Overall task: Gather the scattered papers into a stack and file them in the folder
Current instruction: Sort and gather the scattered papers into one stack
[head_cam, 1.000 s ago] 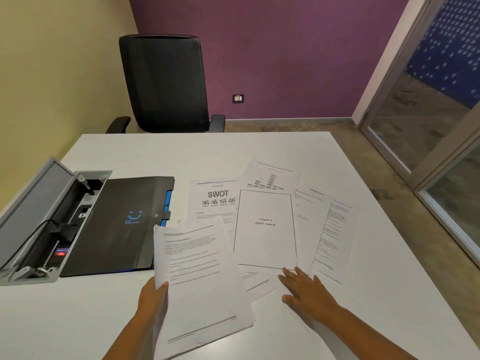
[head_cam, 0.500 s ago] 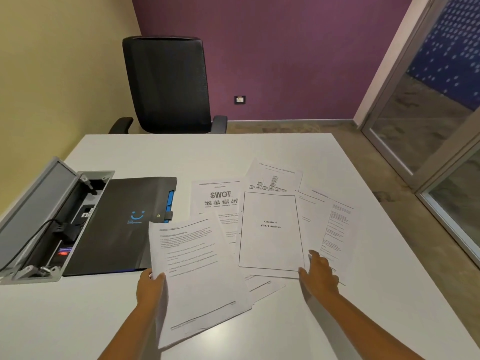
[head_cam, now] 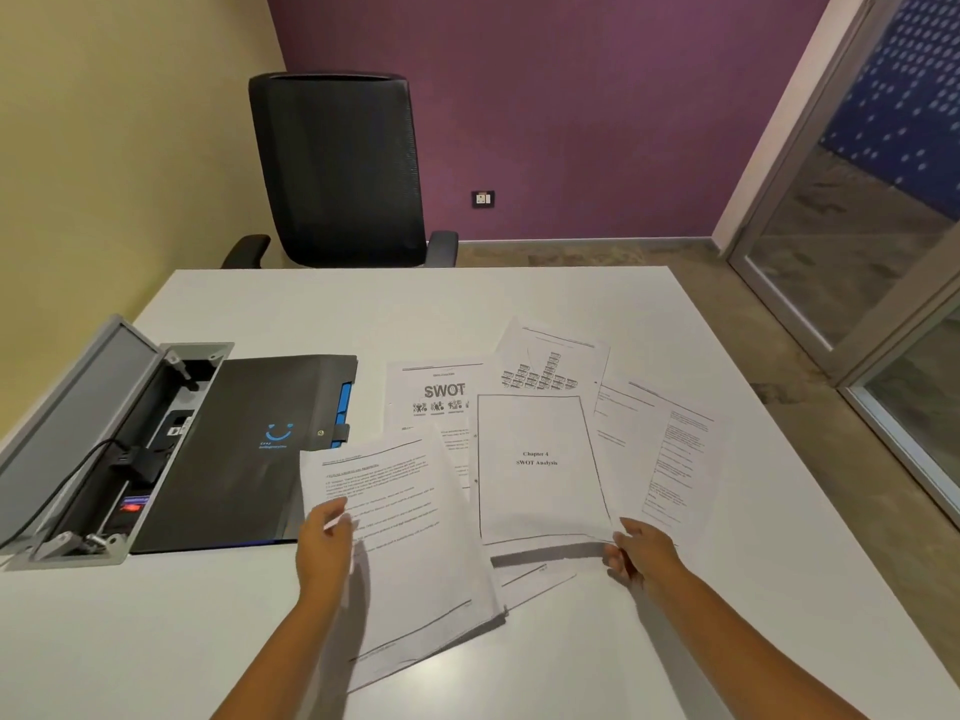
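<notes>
Presently the gathering is under way and the filing has not begun. The left hand [head_cam: 324, 537], lower centre of the frame, holds a small bundle of sheets [head_cam: 410, 543] with its thumb curled over the left edge; the bundle looks to be several pages thick and is lifted at its far end above the white table [head_cam: 519, 304]. The right hand [head_cam: 636, 556], lower right of centre, has its fingers curled at the near corner of the title page [head_cam: 540, 465], which reads "Chapter 4 SWOT Analysis"; that corner appears raised off the sheets beneath, so I judge it is being picked up, though the exact pinch is not plainly visible.

Loose on the table at centre right are the SWOT sheet [head_cam: 441, 397], a chart sheet [head_cam: 550, 366], two text pages [head_cam: 670, 449] at the right, and at least one page partly hidden under the title page near the bottom edge. All overlap; none is squared.

Containers: the black folder [head_cam: 249, 449] lies at the left of the frame, flap closed and fastened by its tab, with blue dividers showing at its right edge. No gathered paper is seen in it. Left of it, touching its edge, an open cable box [head_cam: 130, 459] set in the table holds a plugged-in adapter and cord.

Left to do, in my judgement: collect the remaining sheets, square the stack, open the folder, insert.
</notes>
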Available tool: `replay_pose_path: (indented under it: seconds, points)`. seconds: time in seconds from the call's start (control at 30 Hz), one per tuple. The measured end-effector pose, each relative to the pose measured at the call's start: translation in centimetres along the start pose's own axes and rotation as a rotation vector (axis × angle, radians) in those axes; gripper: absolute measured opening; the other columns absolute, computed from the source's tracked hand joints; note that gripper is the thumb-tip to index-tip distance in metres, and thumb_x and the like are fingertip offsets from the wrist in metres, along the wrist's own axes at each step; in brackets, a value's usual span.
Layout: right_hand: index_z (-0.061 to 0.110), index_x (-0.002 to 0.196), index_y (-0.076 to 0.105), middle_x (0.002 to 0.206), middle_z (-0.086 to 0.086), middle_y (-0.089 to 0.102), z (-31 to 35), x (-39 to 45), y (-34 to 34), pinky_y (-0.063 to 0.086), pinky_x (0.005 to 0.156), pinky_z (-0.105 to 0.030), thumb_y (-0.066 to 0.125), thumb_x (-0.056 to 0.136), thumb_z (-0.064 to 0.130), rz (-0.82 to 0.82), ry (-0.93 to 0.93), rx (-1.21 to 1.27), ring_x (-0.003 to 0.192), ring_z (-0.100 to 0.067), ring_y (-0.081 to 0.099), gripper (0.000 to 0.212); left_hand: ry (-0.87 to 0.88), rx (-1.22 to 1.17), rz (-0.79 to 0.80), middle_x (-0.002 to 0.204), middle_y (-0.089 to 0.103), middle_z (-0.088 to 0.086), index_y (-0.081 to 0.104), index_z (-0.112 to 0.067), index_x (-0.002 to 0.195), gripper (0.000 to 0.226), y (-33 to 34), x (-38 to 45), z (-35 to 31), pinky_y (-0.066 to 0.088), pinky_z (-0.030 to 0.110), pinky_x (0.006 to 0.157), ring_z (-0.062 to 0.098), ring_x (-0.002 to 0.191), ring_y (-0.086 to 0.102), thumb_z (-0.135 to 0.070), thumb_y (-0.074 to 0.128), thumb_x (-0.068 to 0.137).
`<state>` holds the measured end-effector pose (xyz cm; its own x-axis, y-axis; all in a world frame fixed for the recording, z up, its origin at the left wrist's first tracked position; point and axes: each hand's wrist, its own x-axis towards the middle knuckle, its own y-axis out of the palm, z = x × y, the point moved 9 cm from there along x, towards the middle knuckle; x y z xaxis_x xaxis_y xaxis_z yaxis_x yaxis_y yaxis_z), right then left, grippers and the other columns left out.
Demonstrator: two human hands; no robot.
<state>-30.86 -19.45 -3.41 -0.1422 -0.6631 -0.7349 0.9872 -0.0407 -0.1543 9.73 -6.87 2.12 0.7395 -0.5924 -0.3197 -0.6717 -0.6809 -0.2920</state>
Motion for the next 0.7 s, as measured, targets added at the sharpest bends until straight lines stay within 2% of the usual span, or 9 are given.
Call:
replay_pose_path:
  seconds: [0.1, 0.17, 0.27, 0.37, 0.5, 0.53, 0.6, 0.63, 0.7]
  points:
    - [0.008, 0.136, 0.042, 0.065, -0.013, 0.051, -0.6, -0.6, 0.0, 0.045, 0.034, -0.018, 0.043, 0.096, -0.001, 0.027, 0.019, 0.122, 0.051, -0.020, 0.044, 0.041, -0.109, -0.106, 0.158, 0.110, 0.060, 0.014, 0.057, -0.008, 0.111, 0.021, 2.7, -0.7, 0.9, 0.048, 0.038, 0.081, 0.030, 0.096, 0.060, -0.017, 0.048, 0.094]
    - [0.006, 0.132, 0.045, 0.067, -0.013, 0.051, -1.0, -1.3, 0.4, 0.048, 0.036, -0.019, 0.043, 0.096, 0.001, 0.065, 0.012, 0.132, 0.052, -0.019, 0.047, 0.036, -0.203, -0.074, 0.265, 0.088, 0.064, 0.010, 0.061, -0.015, 0.094, 0.016, 4.7, -1.4, 1.8, 0.047, 0.032, 0.068, 0.024, 0.075, 0.060, -0.024, 0.048, 0.094]
    - [0.003, 0.129, 0.048, 0.077, -0.013, 0.054, -1.0, -2.3, 1.0, 0.053, 0.042, -0.019, 0.043, 0.097, 0.003, 0.098, -0.031, 0.148, 0.057, -0.018, 0.051, 0.033, -0.352, -0.028, 0.406, 0.065, 0.057, 0.004, 0.056, -0.015, 0.073, 0.030, 7.5, -3.1, 3.6, 0.040, 0.025, 0.053, 0.018, 0.054, 0.053, -0.036, 0.049, 0.092]
    - [0.001, 0.129, 0.048, 0.089, -0.014, 0.056, -0.5, -3.1, 1.4, 0.053, 0.043, -0.015, 0.042, 0.097, 0.001, 0.093, -0.058, 0.293, 0.065, -0.018, 0.054, 0.033, -0.450, -0.073, 0.425, 0.073, 0.061, 0.005, 0.058, -0.013, 0.079, 0.031, 8.3, -4.7, 5.7, 0.042, 0.027, 0.057, 0.021, 0.064, 0.057, -0.041, 0.051, 0.090]
    - [0.003, 0.121, 0.053, 0.086, -0.014, 0.058, 0.6, -4.3, 2.4, 0.054, 0.045, -0.016, 0.041, 0.097, 0.000, 0.153, -0.058, 0.351, 0.065, -0.019, 0.053, 0.027, -0.479, -0.237, 0.502, 0.077, 0.057, 0.008, 0.052, -0.012, 0.092, 0.037, 9.0, -5.8, 5.4, 0.038, 0.025, 0.052, 0.022, 0.061, 0.050, -0.048, 0.045, 0.090]
    - [0.004, 0.118, 0.053, 0.086, -0.015, 0.059, 0.8, -4.7, 3.0, 0.054, 0.044, -0.017, 0.040, 0.097, 0.000, 0.192, -0.062, 0.280, 0.062, -0.018, 0.053, 0.025, -0.466, -0.257, 0.514, 0.083, 0.060, 0.008, 0.052, -0.011, 0.097, 0.038, 9.2, -5.7, 4.8, 0.044, 0.028, 0.055, 0.025, 0.068, 0.056, -0.048, 0.043, 0.090]
    - [0.004, 0.117, 0.053, 0.085, -0.015, 0.058, 0.4, -5.5, 4.4, 0.050, 0.043, -0.020, 0.039, 0.098, 0.002, 0.286, -0.077, 0.070, 0.056, -0.017, 0.050, 0.024, -0.366, -0.169, 0.476, 0.106, 0.061, 0.006, 0.054, -0.012, 0.112, 0.041, 8.8, -4.9, 4.0, 0.051, 0.039, 0.080, 0.032, 0.099, 0.060, -0.045, 0.041, 0.092]
    - [0.005, 0.118, 0.052, 0.085, -0.015, 0.058, 0.1, -5.9, 5.2, 0.049, 0.046, -0.022, 0.040, 0.098, 0.004, 0.339, -0.079, -0.049, 0.054, -0.016, 0.050, 0.023, -0.288, -0.078, 0.448, 0.115, 0.057, 0.003, 0.051, -0.011, 0.123, 0.043, 8.4, -4.5, 3.6, 0.045, 0.040, 0.094, 0.031, 0.114, 0.054, -0.042, 0.042, 0.093]
    - [0.009, 0.112, 0.054, 0.084, -0.009, 0.058, -0.6, -6.4, 6.1, 0.053, 0.058, -0.028, 0.044, 0.097, 0.011, 0.398, -0.085, -0.254, 0.057, -0.016, 0.052, 0.018, -0.163, 0.022, 0.404, 0.130, 0.053, 0.005, 0.045, -0.007, 0.132, 0.043, 7.8, -3.8, 3.1, 0.035, 0.038, 0.107, 0.028, 0.124, 0.047, -0.028, 0.046, 0.095]
